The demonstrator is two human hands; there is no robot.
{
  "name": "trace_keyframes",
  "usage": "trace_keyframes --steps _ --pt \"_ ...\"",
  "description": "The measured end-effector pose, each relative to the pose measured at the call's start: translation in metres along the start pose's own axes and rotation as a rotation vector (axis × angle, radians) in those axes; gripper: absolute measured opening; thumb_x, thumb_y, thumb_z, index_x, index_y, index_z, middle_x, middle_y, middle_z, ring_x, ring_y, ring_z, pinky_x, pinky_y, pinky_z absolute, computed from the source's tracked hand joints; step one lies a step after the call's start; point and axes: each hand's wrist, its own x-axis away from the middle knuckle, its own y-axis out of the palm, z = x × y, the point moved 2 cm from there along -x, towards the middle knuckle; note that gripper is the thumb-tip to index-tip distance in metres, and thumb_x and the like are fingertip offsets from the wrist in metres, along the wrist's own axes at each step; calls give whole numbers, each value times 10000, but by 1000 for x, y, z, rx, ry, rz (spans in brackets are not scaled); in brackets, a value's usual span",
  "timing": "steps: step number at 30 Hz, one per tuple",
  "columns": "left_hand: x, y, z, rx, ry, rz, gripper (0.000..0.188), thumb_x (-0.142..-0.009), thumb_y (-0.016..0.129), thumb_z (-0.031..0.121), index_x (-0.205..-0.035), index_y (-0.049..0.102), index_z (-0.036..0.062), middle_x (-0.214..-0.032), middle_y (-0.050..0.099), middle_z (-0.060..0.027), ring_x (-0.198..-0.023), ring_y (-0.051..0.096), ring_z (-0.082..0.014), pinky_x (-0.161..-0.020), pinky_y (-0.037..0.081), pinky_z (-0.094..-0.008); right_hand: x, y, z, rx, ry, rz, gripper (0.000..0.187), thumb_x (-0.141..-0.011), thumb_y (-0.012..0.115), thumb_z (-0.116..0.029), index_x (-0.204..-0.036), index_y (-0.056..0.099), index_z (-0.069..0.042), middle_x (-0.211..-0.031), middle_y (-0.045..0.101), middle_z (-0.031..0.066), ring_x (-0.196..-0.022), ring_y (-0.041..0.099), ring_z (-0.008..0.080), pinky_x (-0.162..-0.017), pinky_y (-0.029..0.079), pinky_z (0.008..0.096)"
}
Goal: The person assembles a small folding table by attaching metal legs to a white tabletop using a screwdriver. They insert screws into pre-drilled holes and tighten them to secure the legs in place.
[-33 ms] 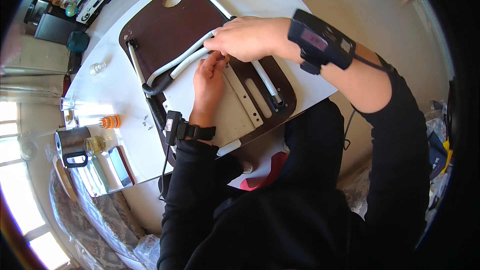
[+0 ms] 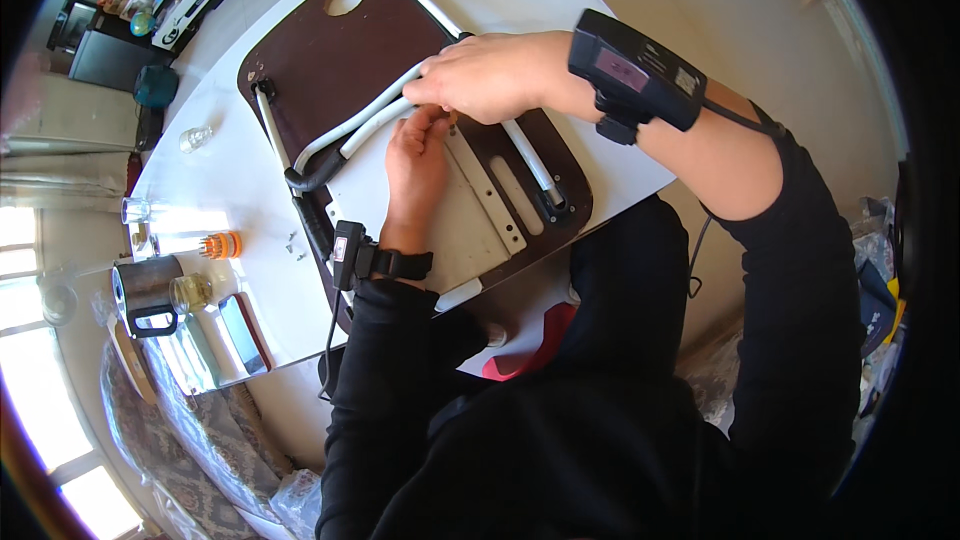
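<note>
Head view: a dark brown lap tray [image 2: 345, 65] is laid upside down on the white bench [image 2: 225, 165], with its oval handle cut-out toward the far end. White tubular legs [image 2: 365, 120] with black end caps are folded across the underside; a second straight white tube [image 2: 530, 155] runs along the right side to a black bracket near the tray's near corner. A pale metal mounting plate [image 2: 490, 195] with slots is seen beside the wrist.

Right hand [image 2: 490, 75] is closed over the white leg tube near the middle of the tray, knuckles up, fingers wrapped on the tube. Left hand [image 2: 415, 165] lies palm down just below it, fingertips curled in at the spot under the right hand; whether anything is pinched there cannot be told, as the fingertips are hidden. Black wrist devices are worn on both forearms, cabled.

Left edge of the bench: an orange bit holder [image 2: 222, 244], a few loose screws [image 2: 296, 248] just beside the tray, a small clear glass [image 2: 195, 138], a steel mug [image 2: 145, 290] with a black handle, and a phone [image 2: 245, 332].
</note>
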Motion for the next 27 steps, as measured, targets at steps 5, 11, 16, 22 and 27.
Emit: trace_keyframes --steps 5,11,16,22,27 --pt "1 2 7 -57 -159 23 129 -967 647 67 -1089 677 37 -994 680 -92 -912 618 -188 -871 488 -303 -5 4 0 -31 167 32 224 -961 634 -251 -1025 658 -38 -882 720 106 -890 705 346 -778 563 430" --pt "0 -1 5 -159 -94 -15 138 -956 693 82 -1057 643 3 -952 685 -27 -875 586 -96 -820 485 -278 -1 3 -4 43 -17 25 137 -924 599 -128 -996 682 -46 -879 699 111 -924 691 320 -811 555 434" --pt "2 0 2 102 -119 -39 158 -982 668 97 -1101 643 -4 -1015 687 -26 -921 586 -97 -849 483 -281 2 7 -2 -88 71 19 149 -889 646 -118 -1024 666 -57 -911 685 135 -945 682 326 -812 551 442" --pt "1 -2 11 -214 -18 -64 162 -979 635 75 -1127 658 15 -1059 709 -36 -956 620 -113 -872 493 -299 -9 17 -6 -53 -52 111 168 -880 718 -147 -980 633 -41 -855 675 164 -838 694 350 -723 559 431" --pt "2 3 13 8 -17 -11 170 -944 696 67 -1104 662 20 -1004 712 -19 -902 611 -94 -837 485 -255 -11 6 -5 -158 125 -17 182 -951 660 -202 -967 632 -23 -837 690 161 -815 694 317 -699 548 392"
